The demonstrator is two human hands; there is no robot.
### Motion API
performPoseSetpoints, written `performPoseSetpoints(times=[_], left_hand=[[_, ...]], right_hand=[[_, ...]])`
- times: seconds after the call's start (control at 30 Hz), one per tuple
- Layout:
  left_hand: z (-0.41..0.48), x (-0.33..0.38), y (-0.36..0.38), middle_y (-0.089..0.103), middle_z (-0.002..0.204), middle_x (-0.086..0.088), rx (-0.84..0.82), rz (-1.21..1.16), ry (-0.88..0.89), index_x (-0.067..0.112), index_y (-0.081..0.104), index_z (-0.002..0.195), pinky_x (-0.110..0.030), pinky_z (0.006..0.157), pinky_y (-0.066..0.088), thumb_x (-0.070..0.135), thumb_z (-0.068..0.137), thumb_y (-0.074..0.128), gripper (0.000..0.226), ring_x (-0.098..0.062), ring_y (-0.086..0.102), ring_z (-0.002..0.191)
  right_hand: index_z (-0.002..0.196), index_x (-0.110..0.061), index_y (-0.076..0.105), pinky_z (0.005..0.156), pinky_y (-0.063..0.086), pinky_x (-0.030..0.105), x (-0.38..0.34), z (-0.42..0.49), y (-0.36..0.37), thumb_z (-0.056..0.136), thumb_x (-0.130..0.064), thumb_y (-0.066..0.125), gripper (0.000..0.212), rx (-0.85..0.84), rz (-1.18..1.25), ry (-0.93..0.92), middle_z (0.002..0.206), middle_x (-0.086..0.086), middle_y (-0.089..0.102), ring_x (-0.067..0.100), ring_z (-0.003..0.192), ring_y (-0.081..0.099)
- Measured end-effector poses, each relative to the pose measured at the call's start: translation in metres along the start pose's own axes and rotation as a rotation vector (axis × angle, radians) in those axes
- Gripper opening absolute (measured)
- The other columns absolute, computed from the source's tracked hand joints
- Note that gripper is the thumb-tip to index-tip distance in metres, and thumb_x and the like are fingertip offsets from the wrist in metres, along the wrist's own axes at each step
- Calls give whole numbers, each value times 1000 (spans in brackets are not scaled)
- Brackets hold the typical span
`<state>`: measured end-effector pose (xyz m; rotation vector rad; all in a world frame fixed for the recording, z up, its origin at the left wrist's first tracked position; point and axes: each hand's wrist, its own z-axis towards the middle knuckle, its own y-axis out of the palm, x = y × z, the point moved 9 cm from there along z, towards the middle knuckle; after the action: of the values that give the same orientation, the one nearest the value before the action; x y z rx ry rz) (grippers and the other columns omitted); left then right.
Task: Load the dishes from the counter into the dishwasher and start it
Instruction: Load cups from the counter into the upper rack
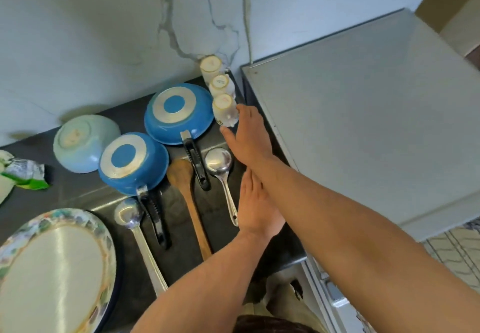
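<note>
Three white cups stand upside down in a row at the back of the dark counter [181, 218]. My right hand [249, 138] reaches to the nearest cup [224, 108], thumb under its lower end and fingers against its right side. My left hand [255, 208] lies flat with straight fingers beneath my right forearm, beside the handle of a steel ladle [219, 162]. Two blue pans lie face down: a large pan [179, 113] and a small pan [132, 162]. Also here are a pale blue bowl [83, 143], a wooden spoon [185, 187], a second ladle [130, 214] and a floral plate [52, 267].
A grey flat-topped appliance [363, 114] stands right of the counter, close to the cups. A marbled wall [130, 34] rises behind the dishes. A crumpled green and white packet [23, 174] lies at the left edge. Tiled floor [457, 249] shows at lower right.
</note>
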<state>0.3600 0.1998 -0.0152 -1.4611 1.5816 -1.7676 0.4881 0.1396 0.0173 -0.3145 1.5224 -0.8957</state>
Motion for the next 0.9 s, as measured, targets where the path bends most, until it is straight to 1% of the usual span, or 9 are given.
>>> performPoseSetpoints(times=[0.07,0.1,0.2,0.3,0.47,0.6,0.73,0.83,0.9], left_hand=[[0,-1,1,3,168,-7,-23,-31,-24,14,-3,160,-38,126,-1,46,99,42,82,-21,-6,155],[1,-1,2,5,168,-8,-24,-13,-16,13,-1,160,-38,126,0,45,98,42,82,-23,-4,155],[4,-4,11,14,166,-13,-6,94,20,18,2,158,-42,126,3,50,89,27,80,-30,3,154],[8,-7,23,10,167,-14,-46,198,37,17,4,160,-45,126,2,51,88,16,80,-31,-1,155],[7,-7,33,1,168,-14,-59,212,45,12,0,161,-47,126,3,48,90,21,82,-31,-7,155],[12,-15,43,7,168,-13,-2,205,1,9,5,160,-45,125,8,45,99,34,76,-27,-2,155],[5,-5,29,21,164,-15,91,146,4,4,24,156,-43,126,10,38,103,29,63,-29,11,154],[-1,7,28,18,165,-19,83,192,-16,0,27,155,-45,126,9,38,103,30,64,-31,11,153],[-13,27,41,17,165,-17,44,213,45,3,27,155,-47,126,9,42,102,31,66,-31,10,153]], right_hand=[[140,-11,41,94,50,39,-6,17,10,87,-42,73,69,8,-28,-13,134,10,47,25,122,46],[141,-10,40,93,49,38,-8,25,13,86,-42,73,72,13,-49,-13,135,11,46,26,122,46],[142,-10,39,90,50,38,-10,43,18,86,-42,74,73,20,-112,15,135,12,47,27,122,46],[139,-10,41,87,53,39,-10,48,18,86,-41,74,70,20,-152,8,132,12,50,26,120,47],[141,-12,41,89,51,37,-5,33,-3,85,-40,76,72,43,-99,16,134,9,50,24,122,47],[144,-15,39,91,48,33,8,0,-44,85,-40,76,74,118,-65,48,138,6,49,22,125,45],[146,-16,39,94,48,32,31,-55,-89,85,-38,77,75,192,-54,80,140,3,49,21,126,45],[147,-16,38,100,46,32,56,-105,-122,87,-37,75,74,240,-25,124,144,2,47,20,130,42],[147,-19,38,103,44,31,78,-145,-144,88,-36,75,71,284,22,169,145,0,46,17,132,41]])
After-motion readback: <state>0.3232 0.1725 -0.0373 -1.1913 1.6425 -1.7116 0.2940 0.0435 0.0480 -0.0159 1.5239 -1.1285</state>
